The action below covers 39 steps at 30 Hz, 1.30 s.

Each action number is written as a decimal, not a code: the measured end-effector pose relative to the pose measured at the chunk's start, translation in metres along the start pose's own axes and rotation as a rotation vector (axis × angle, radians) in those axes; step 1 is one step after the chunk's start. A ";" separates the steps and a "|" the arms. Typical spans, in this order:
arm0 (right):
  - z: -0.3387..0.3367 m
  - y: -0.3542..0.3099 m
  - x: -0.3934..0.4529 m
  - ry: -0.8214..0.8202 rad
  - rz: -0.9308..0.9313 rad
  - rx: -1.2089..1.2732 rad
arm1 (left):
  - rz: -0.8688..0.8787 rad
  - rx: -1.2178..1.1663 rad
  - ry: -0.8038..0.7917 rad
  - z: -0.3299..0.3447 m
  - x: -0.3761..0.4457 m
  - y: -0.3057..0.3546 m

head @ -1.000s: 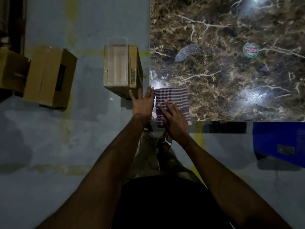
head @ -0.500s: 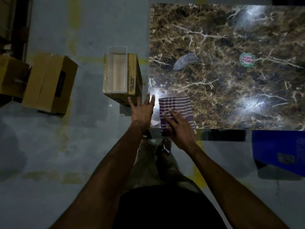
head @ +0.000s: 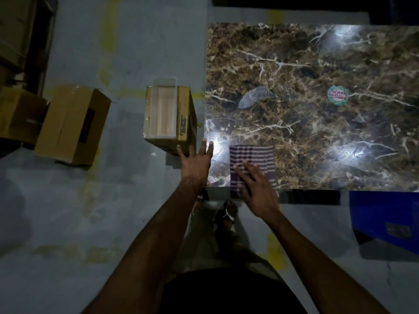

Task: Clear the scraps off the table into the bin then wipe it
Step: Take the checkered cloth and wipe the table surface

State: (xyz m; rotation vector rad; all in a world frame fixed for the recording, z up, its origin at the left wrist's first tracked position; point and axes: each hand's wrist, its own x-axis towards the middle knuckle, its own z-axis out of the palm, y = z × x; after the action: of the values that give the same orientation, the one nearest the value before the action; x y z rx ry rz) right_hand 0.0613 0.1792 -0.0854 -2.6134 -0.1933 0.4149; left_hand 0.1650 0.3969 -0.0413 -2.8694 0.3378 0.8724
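Standing at the far left on the grey floor (head: 127, 53), two closed cardboard boxes (head: 70, 125) sit side by side, one partly cut off by the frame edge. Further right, just beside the tabletop's left edge, is an open cardboard box (head: 183, 114) with a pale lining, which seems to serve as the bin; whether it touches the tabletop cannot be told. The left hand (head: 196, 165) reaches out with fingers straight and spread, its grip apart and holding nothing, lying over the near left corner of the tabletop (head: 317, 137), fingertips near the box's lower corner. Just to its right the right hand (head: 256, 186) rests flat on a folded striped cloth (head: 254, 158), fingers straight and pressing on it, grip apart rather than curled round it. The cloth lies on the tabletop at its near edge, close to the left corner. The marble-patterned tabletop shines under glare spots. On it, well beyond the cloth, lies a grey leaf-shaped scrap (head: 255, 97), and further right a round green and red sticker or lid (head: 337, 95). Below the tabletop's near right edge a blue container (head: 385, 214) stands on the floor. A sandalled foot (head: 226, 214) shows between the forearms.
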 end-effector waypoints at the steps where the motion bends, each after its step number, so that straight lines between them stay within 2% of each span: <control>1: -0.002 0.004 0.006 0.031 0.023 0.015 | 0.001 -0.002 -0.005 0.000 0.000 0.000; 5: 0.006 -0.023 0.045 0.107 0.188 0.032 | -0.006 0.004 0.016 0.002 0.002 0.003; 8: 0.022 -0.049 0.038 0.083 0.084 -0.027 | -0.007 -0.002 0.018 0.004 0.003 0.002; 11: 0.020 -0.035 0.008 -0.012 -0.006 -0.083 | 0.000 -0.011 0.015 0.005 0.004 0.001; 15: 0.004 -0.004 0.009 0.038 0.090 -0.004 | -0.009 -0.015 0.023 0.003 0.002 0.000; 19: 0.012 -0.027 0.047 0.117 0.177 0.065 | -0.014 -0.015 0.033 0.002 0.001 0.002; 22: 0.020 -0.046 0.037 0.101 0.058 -0.003 | -0.017 -0.028 0.036 0.004 0.000 0.001; 25: 0.015 -0.029 0.007 0.011 -0.044 -0.048 | -0.013 -0.026 0.012 0.002 -0.001 0.002; 29: -0.001 -0.001 0.008 0.077 0.101 0.015 | -0.012 -0.023 0.029 0.002 0.000 0.001; 33: 0.010 -0.024 0.051 0.172 0.206 0.060 | -0.017 -0.039 0.034 0.003 0.001 0.001; 36: 0.023 -0.042 0.037 0.134 0.056 -0.013 | -0.015 -0.031 0.030 0.003 -0.002 0.001; 39: 0.016 -0.022 0.009 0.038 -0.055 -0.043 | -0.022 -0.038 0.005 0.001 -0.003 0.001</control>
State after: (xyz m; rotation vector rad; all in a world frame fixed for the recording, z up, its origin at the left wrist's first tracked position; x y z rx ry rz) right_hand 0.0630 0.2073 -0.0898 -2.6487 -0.2635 0.3459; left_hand 0.1618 0.3969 -0.0407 -2.9046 0.2934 0.8777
